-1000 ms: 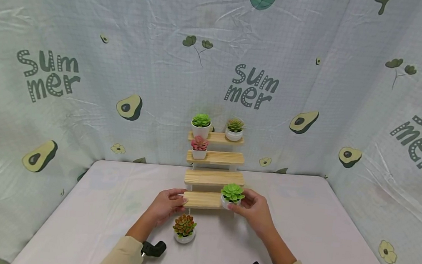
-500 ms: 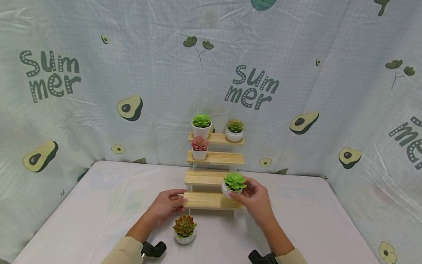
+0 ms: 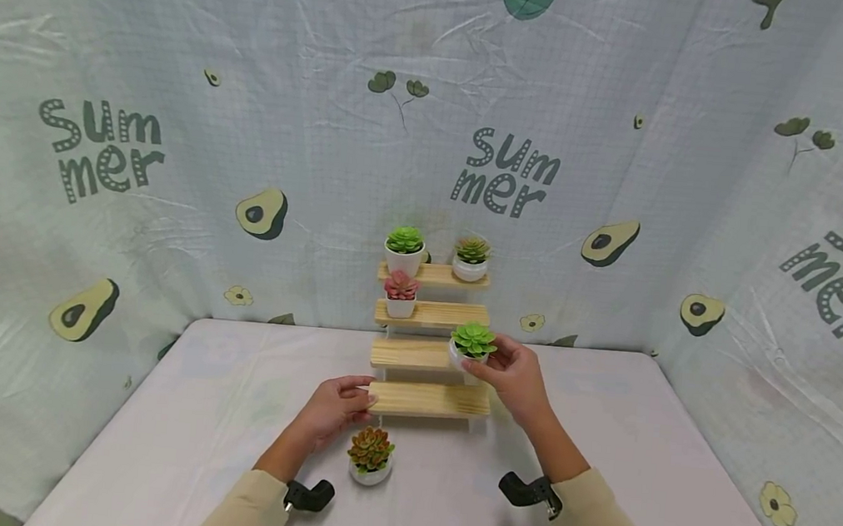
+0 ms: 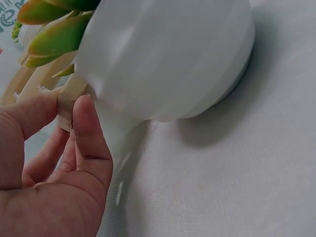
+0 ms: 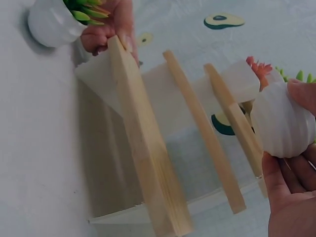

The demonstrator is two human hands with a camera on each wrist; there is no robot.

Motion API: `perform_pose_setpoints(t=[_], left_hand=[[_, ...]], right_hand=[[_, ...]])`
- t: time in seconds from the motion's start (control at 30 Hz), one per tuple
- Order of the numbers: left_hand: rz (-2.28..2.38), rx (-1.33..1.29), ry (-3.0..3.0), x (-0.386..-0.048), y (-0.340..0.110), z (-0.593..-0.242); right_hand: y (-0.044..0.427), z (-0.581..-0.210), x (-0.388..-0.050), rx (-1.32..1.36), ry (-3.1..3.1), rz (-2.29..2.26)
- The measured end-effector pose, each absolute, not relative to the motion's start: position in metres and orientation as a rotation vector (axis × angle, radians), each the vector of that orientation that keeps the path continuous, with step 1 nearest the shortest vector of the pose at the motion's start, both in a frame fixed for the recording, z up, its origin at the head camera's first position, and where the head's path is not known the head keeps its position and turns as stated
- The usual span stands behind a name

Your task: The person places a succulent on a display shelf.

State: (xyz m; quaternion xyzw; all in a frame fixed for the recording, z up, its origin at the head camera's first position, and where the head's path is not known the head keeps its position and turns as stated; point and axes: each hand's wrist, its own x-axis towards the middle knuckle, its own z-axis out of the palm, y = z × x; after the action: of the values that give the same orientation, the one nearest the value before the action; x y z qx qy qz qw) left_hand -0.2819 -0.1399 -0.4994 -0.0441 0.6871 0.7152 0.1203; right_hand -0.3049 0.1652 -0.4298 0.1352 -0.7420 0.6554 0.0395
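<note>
A four-tier wooden shelf (image 3: pixel 428 399) stands at the table's middle. My left hand (image 3: pixel 337 410) pinches the left end of its lowest board; the left wrist view shows thumb and fingers round that board end (image 4: pixel 72 98). My right hand (image 3: pixel 520 380) grips a white pot with a bright green succulent (image 3: pixel 473 340) in front of the right part of the second board from the bottom. In the right wrist view the white pot (image 5: pixel 281 121) sits between thumb and fingers; whether it touches a board I cannot tell.
An orange-brown succulent (image 3: pixel 371 449) in a white pot stands on the table (image 3: pixel 431 498) before the shelf's left side. The top board holds a green succulent (image 3: pixel 404 241) and a greenish-brown one (image 3: pixel 472 251); a pink one (image 3: pixel 401 286) stands on the board below.
My right hand has raised the bright green succulent from the lowest board's right end to the height of the board above. My left hand keeps its hold on the lowest board.
</note>
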Motion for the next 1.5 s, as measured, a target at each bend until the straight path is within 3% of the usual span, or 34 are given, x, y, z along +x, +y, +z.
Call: perform_pose_setpoints(t=[0.87, 1.5], left_hand=[[2.093, -0.109, 1.994, -0.285, -0.138, -0.503], [2.092, -0.115, 1.985, -0.285, -0.14, -0.501]], right_hand=[[0.166, -0.404, -0.344, 0.45, -2.295, 1.972], [0.162, -0.391, -0.367, 0.331, -2.456, 1.745]])
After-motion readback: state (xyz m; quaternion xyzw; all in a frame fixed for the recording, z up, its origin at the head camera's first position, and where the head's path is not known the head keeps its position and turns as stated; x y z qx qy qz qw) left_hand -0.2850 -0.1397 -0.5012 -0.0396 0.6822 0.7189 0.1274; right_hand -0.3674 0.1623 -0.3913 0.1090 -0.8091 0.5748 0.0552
